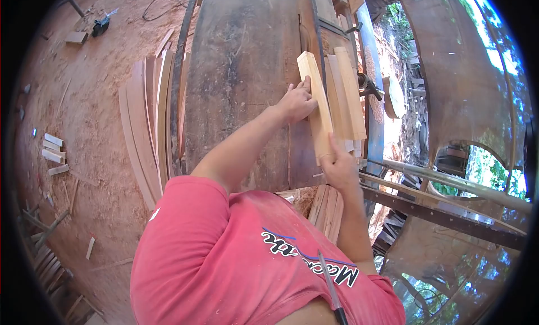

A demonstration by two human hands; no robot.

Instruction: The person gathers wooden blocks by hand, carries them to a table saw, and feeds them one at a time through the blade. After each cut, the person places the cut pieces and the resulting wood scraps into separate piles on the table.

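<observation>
A pale wooden piece [315, 94] lies lengthwise near the right side of a worn work table [241, 61]. My left hand [297, 103] holds its left side towards the far end, fingertips on the wood. At the near end, my right hand [339, 167] grips the same piece, with the index finger stretched along it; its other fingers are partly hidden. Just right of the piece are more pale boards [351, 94]. A dark metal bar [324, 44] runs behind them.
Long curved boards [137, 123] stand left of the table. A dark clamp-like metal part [369, 87] is at its right edge. Metal rails [449, 176] extend at the right. Small wood blocks [54, 153] lie on the dirt ground. A thin pointed tool [332, 285] lies against the red shirt.
</observation>
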